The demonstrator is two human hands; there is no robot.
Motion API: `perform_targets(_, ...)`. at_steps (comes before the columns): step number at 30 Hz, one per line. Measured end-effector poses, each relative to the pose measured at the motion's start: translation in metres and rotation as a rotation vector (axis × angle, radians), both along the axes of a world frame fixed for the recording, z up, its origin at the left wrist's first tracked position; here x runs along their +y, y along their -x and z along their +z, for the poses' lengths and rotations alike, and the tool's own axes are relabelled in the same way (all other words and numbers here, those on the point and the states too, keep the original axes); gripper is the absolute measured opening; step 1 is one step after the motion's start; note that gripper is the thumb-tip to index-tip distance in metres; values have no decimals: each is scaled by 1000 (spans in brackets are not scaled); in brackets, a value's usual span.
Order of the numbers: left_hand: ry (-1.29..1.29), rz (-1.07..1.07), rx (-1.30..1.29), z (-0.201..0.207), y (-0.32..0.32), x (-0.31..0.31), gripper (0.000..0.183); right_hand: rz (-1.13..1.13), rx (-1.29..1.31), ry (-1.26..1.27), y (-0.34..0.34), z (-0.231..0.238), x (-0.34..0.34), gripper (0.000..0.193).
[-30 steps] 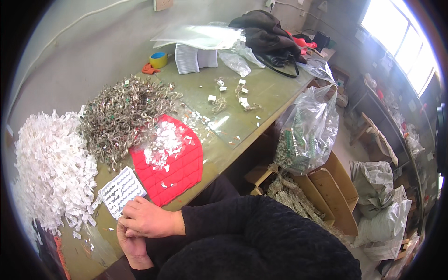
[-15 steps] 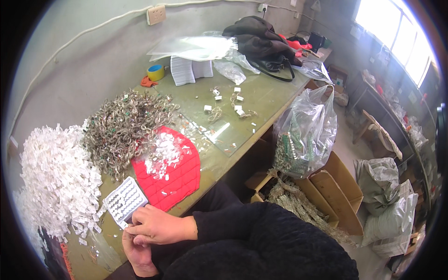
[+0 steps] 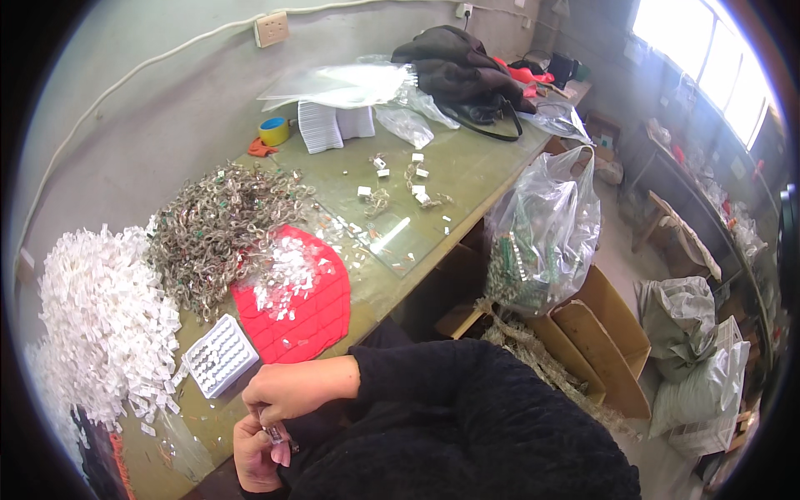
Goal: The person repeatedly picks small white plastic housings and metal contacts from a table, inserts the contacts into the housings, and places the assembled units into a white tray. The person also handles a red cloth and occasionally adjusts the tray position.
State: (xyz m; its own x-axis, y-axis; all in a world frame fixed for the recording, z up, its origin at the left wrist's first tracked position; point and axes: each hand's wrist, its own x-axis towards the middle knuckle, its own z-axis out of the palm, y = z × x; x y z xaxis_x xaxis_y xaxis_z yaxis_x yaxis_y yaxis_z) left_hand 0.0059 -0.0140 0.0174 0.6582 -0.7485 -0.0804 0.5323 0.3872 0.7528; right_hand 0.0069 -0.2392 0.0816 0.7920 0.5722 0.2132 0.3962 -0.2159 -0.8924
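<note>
Below the white tray, my left hand [image 3: 252, 454] is closed around a small shiny piece [image 3: 275, 433], partly clear and partly metallic; its exact kind is too small to make out. From above, the bent fingers of my right hand [image 3: 298, 390] pinch the top of the same piece. Just beyond my hands lies the white tray [image 3: 244, 364], with rows of small dark-edged parts in it. To its right a red quilted pad [image 3: 325, 321] carries loose white bits [image 3: 292, 271].
At the left is a large heap of white plastic pieces [image 3: 108, 317], beside a tangled pile of small corded bundles [image 3: 225, 225]. Farther back are yellow tape [image 3: 273, 131], stacked white cards [image 3: 321, 127] and a black jacket [image 3: 458, 71]. A clear bag [image 3: 546, 225] hangs by the table's right edge, above cardboard boxes [image 3: 600, 333].
Both hands have drawn back from the tray, slightly toward me and to the right. The shiny piece, hidden before, now shows between them. The view has shifted a little.
</note>
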Motion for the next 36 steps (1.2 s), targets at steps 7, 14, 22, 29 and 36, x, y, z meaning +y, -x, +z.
perform_targets(7, -85, 95, 37, 8, 3, -6, 31, -202, -481, 66, 17, -5, 6, 13)
perform_targets(14, 62, 210, -30, -3, -8, -2, 27, -316, -882, 23, 31, -22, 18, 20)
perform_targets(22, 33, 421, 6, -7, 0, -37, 30, -443, -753, 101, 23, -46, 21, 26)
perform_targets(29, -165, 463, -309, 3, 10, -33, 29, -449, -727, 119, 28, -41, 14, 32)
perform_targets(36, -269, 641, -318, -6, 16, -43, 29, -417, -731, 259, 36, -51, 23, 43)
